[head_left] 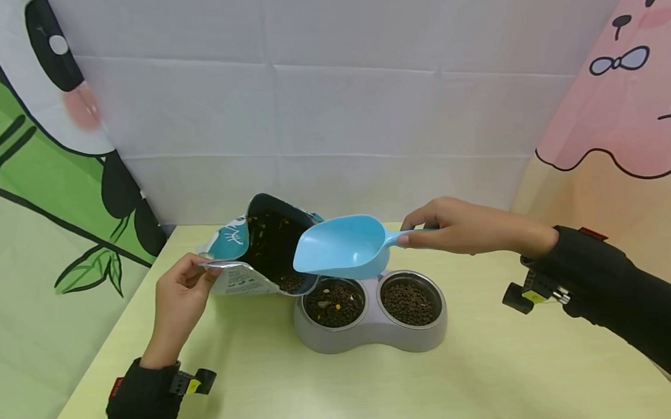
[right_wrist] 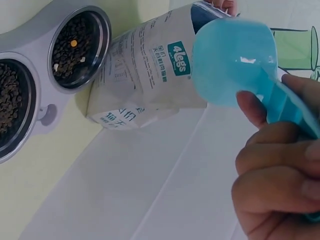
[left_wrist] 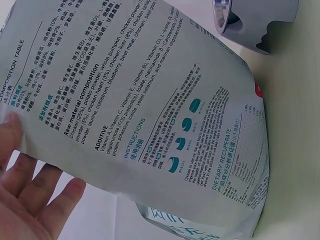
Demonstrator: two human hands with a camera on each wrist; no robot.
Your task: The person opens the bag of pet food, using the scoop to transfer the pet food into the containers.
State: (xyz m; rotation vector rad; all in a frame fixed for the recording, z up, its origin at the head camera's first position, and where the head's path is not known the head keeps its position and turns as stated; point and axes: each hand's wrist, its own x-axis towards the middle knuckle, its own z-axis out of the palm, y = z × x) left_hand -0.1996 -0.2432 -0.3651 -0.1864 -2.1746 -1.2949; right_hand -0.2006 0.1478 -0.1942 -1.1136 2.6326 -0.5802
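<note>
My left hand [head_left: 179,304] pinches the edge of an open pet food bag [head_left: 242,279], which tilts with its mouth toward me. Brown kibble [head_left: 290,281] shows low inside its dark lining. By its handle, my right hand [head_left: 460,227] grips a light blue scoop [head_left: 342,241], held level with the bag's mouth and overlapping it in the head view. Nothing shows in the scoop's bowl. Printed text covers the bag's side [left_wrist: 150,100] in the left wrist view. In the right wrist view the scoop's underside [right_wrist: 232,62] faces the camera.
A grey double pet feeder [head_left: 368,343] stands on the pale yellow table [head_left: 297,396], right of the bag. Its left bowl [head_left: 334,303] holds kibble with a few light and yellow bits; the right bowl [head_left: 409,300] holds brown kibble. Behind hangs a white cloth [head_left: 354,110] with cartoon animals.
</note>
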